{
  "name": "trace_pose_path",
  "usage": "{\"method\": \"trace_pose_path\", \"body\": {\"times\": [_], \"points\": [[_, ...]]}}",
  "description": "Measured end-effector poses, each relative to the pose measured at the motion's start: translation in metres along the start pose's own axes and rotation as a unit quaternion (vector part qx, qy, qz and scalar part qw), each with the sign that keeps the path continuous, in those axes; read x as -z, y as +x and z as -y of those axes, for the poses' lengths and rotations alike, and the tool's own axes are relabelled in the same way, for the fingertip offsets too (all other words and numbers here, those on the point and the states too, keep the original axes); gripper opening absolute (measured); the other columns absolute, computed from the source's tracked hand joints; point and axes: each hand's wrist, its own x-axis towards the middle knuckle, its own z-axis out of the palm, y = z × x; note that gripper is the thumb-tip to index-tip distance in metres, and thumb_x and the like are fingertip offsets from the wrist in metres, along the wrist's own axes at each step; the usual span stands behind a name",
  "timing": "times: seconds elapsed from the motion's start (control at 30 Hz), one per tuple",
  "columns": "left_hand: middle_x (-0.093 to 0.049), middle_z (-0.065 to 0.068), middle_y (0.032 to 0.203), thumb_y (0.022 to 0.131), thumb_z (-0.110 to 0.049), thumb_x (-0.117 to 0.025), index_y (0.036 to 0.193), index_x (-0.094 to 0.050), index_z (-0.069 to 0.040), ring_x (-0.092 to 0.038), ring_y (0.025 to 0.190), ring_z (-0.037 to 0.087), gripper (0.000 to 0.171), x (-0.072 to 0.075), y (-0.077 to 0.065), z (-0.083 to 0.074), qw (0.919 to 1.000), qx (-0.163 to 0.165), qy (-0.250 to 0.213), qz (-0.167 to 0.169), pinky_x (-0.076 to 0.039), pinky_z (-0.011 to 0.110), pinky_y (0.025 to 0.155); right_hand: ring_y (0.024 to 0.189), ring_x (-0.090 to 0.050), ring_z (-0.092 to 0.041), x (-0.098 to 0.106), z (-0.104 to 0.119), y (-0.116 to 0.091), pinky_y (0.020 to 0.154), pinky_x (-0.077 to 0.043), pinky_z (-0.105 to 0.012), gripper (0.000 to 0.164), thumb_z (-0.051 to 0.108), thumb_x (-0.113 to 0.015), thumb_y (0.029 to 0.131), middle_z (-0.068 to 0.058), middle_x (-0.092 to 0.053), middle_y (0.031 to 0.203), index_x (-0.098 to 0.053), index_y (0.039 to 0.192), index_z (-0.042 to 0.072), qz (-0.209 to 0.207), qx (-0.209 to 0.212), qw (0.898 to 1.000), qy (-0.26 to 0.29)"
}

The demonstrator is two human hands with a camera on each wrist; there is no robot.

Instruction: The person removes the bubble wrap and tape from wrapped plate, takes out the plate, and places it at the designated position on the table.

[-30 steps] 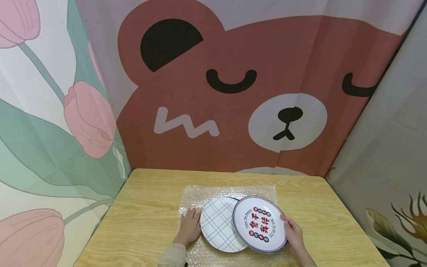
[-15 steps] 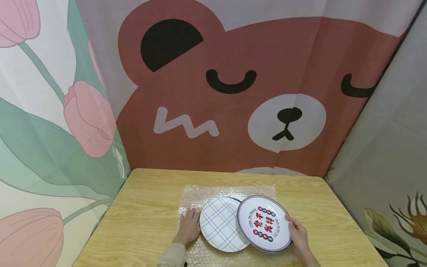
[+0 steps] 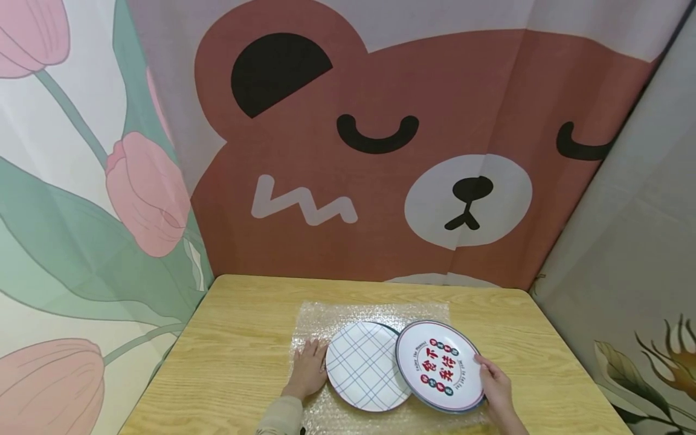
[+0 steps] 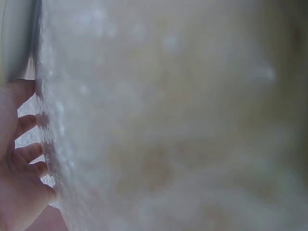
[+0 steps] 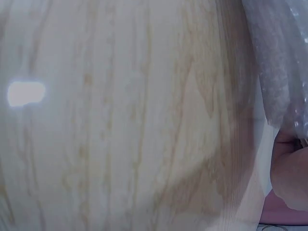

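A white plate with red characters and a dark rim [image 3: 438, 366] is tilted over the right part of a second white plate with a blue line grid [image 3: 365, 366]. My right hand [image 3: 496, 386] pinches the lettered plate by its right edge, thumb on top. The grid plate lies on a sheet of bubble wrap [image 3: 326, 314], and a dark edge shows behind its upper right rim. My left hand [image 3: 309, 371] rests flat with straight fingers on the wrap, right beside the grid plate's left rim. In the left wrist view, the left fingers [image 4: 29, 153] press on the wrap.
The bubble wrap lies on a wooden table [image 3: 239, 344], reaching its front part. Behind the table hangs a cloth with a brown bear print [image 3: 304, 254]. Floral cloths [image 3: 81, 266] flank the table on both sides.
My right hand has moved to the right with the lettered plate, uncovering more of the grid plate. The left hand has stayed in place.
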Motion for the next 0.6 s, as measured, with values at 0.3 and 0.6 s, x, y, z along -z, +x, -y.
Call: {"method": "trace_pose_path", "body": {"times": [0.3, 0.6], "points": [[-0.043, 0.028, 0.126, 0.078, -0.017, -0.055, 0.117, -0.054, 0.002, -0.031, 0.119, 0.049, 0.043, 0.001, 0.000, -0.001, 1.0000, 0.003, -0.005, 0.002, -0.020, 0.064, 0.093, 0.101, -0.046, -0.005, 0.005, 0.000, 0.000, 0.067, -0.039, -0.003, 0.039, 0.008, -0.036, 0.091, -0.024, -0.034, 0.134, -0.040, 0.126, -0.009, -0.001, -0.008, 1.000, 0.010], [-0.042, 0.029, 0.126, 0.078, -0.016, -0.054, 0.117, -0.054, 0.002, -0.030, 0.119, 0.049, 0.043, 0.002, 0.000, -0.003, 0.9999, 0.005, -0.008, 0.005, -0.019, 0.064, 0.094, 0.077, -0.041, 0.016, 0.012, -0.004, 0.002, 0.067, -0.041, -0.005, 0.033, 0.009, -0.038, 0.091, -0.024, -0.036, 0.133, -0.051, 0.120, 0.005, -0.019, -0.019, 1.000, 0.010]]}}
